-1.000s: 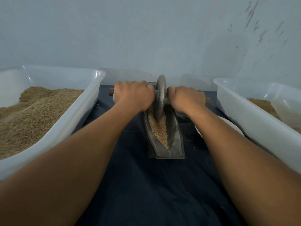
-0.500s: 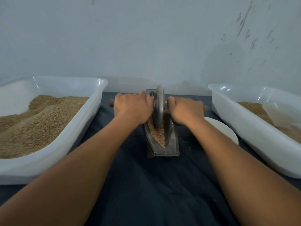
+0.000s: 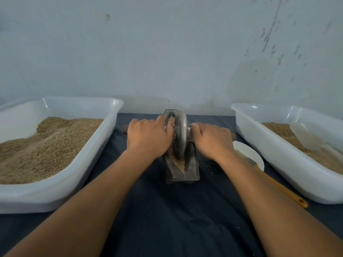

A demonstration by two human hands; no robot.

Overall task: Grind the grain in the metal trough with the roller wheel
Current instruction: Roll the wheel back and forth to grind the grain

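Grinding station, wheel rolled back toward you since 0.5 s ago.
Your left hand (image 3: 148, 138) & right hand (image 3: 211, 140) each curl round the axle; roller wheel (image 3: 180, 134) mid metal trough (image 3: 182, 164), grain (image 3: 178, 162) at 6 o'clock; no legible writing.

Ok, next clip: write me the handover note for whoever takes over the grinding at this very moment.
Left hand grips the axle handle left of the roller wheel; right hand grips it on the right.
The wheel stands upright in the metal trough, around its middle to far part.
Grain lies in the trough, with whole kernels visible at the near end, so grinding is not finished.
Left: go on rolling along the trough.
Tubs of grain stand either side; a brush lies on the right.
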